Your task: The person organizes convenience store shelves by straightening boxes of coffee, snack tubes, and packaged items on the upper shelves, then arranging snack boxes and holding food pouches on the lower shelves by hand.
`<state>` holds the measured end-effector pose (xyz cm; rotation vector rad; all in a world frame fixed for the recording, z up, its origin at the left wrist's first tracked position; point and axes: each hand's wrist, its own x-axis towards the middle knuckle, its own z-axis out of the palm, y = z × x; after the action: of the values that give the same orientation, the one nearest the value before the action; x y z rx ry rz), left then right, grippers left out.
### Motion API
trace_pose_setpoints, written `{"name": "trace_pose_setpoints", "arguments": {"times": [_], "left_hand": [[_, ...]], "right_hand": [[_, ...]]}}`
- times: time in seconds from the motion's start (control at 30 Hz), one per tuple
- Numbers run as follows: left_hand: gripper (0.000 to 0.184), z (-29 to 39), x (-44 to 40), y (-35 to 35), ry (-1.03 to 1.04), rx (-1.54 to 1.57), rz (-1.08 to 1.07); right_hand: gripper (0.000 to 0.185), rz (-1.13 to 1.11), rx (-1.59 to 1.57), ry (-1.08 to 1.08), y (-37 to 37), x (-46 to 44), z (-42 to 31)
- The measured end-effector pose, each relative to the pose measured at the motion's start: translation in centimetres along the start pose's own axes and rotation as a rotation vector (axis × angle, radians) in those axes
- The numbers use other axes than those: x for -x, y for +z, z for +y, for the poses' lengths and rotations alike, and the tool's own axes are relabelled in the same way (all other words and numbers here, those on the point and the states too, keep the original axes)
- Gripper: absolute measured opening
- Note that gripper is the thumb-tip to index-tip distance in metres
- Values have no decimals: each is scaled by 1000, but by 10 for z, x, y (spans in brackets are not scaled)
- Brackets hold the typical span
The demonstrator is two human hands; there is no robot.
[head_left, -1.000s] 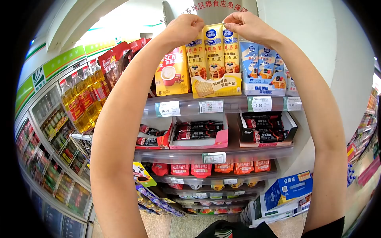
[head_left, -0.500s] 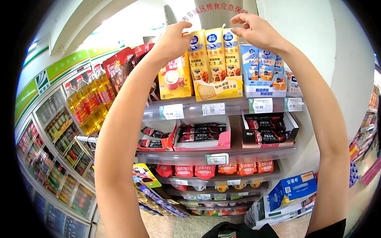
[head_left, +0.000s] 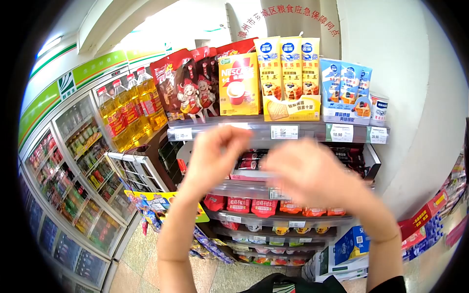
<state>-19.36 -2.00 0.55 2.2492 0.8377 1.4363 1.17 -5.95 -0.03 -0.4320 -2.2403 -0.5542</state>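
Observation:
My left hand [head_left: 217, 154] is raised in front of the price-tag edge of the upper shelf, its fingers loosely bent and softened by motion. Strongly blurred, my right hand [head_left: 305, 171] is in front of the shelf below, fingers curled toward the left hand. I see nothing held in either. Above them on the top shelf is a yellow display box [head_left: 292, 108] with several upright yellow tubes [head_left: 291, 68]. A yellow Nescafé box [head_left: 239, 88] stands to its left, and a blue display box [head_left: 347, 113] with tubes to its right. The hands partly hide dark sachets [head_left: 250, 159].
Red bags [head_left: 183, 90] and bottles of yellow oil [head_left: 115, 115] are at the left, before glass-door coolers [head_left: 73, 161]. Lower shelves carry red packs [head_left: 264, 206]. A blue carton [head_left: 352, 246] sits low at the right, beside a white pillar [head_left: 391, 68].
Both hands have come down from the tops of the yellow tubes to below the upper shelf edge. The view has shifted, showing more on the left. The yellow display box remains on its shelf.

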Motion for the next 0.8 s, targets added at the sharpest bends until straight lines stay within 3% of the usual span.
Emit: {"name": "trace_pose_setpoints", "arguments": {"times": [0.03,0.17,0.23,0.3,0.37,0.5,0.57,0.67,0.8], "left_hand": [[11,-1,23,5,-16,27,-63],[22,-7,90,19,133,-15,-498],[25,-5,87,13,107,-21,-450],[24,-6,64,-4,199,-203,-251],[27,-10,31,-14,105,-179,35],[48,-40,-51,-24,118,-462,395],[61,-53,-81,-21,46,-646,422],[62,-56,-105,-18,-200,-505,220],[69,-54,-112,-14,-319,-506,182]], "right_hand": [[15,-179,-10,14,8,16,-17],[18,-196,-315,186,52,77,-55],[19,-163,-359,284,61,85,-56],[18,-142,-325,277,56,80,-51],[18,-119,-289,264,46,65,-46],[18,-39,-269,204,29,32,-48],[18,-85,-229,130,25,21,-53],[18,-123,-197,63,19,14,-61],[18,-167,-139,62,5,17,-59]]}}
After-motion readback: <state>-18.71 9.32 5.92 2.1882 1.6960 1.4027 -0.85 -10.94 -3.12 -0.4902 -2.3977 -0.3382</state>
